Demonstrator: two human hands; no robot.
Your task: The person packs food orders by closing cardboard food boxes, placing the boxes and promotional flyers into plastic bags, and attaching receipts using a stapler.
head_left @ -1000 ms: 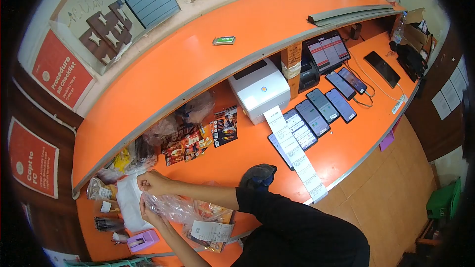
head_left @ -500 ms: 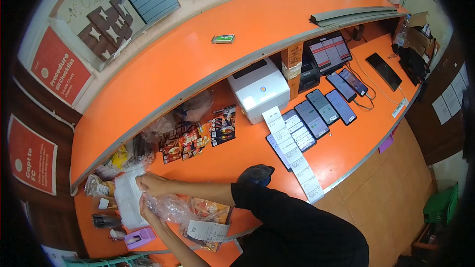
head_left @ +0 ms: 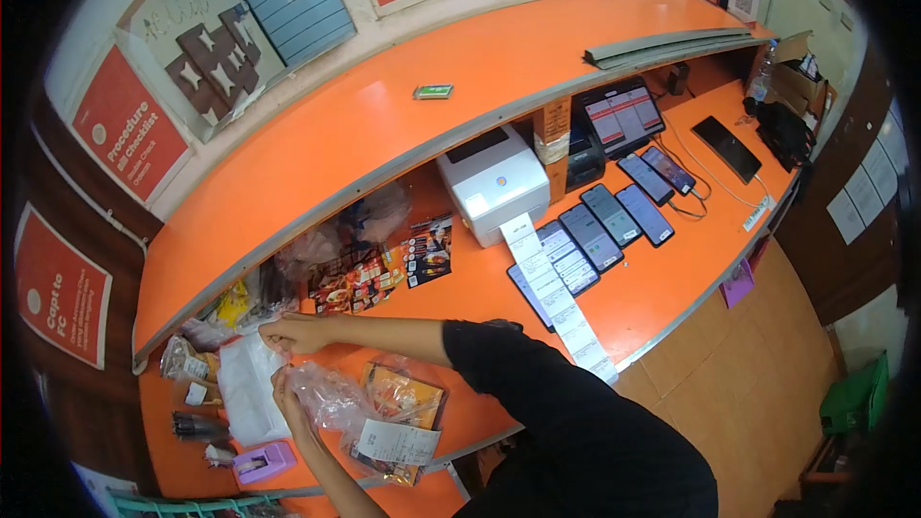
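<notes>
A clear plastic bag lies on the orange counter, its gathered top stretched toward my hands. My right hand is closed at the upper end of the gathered plastic, beside a stack of white bags. Just below it, my left hand pinches the same plastic, fingers partly hidden. Inside or under the bag show orange printed packaging and what look like thin wooden sticks. A white printed receipt sits on the bag's near side.
Left of my hands are a purple tape dispenser and wrapped black utensils. Printed cards lie under the shelf. A white label printer feeds a long paper strip across several phones.
My view has shifted slightly. Both hands stay on the plastic bag's top, and the right forearm lies a little higher. More of the orange packaging shows beneath it.
</notes>
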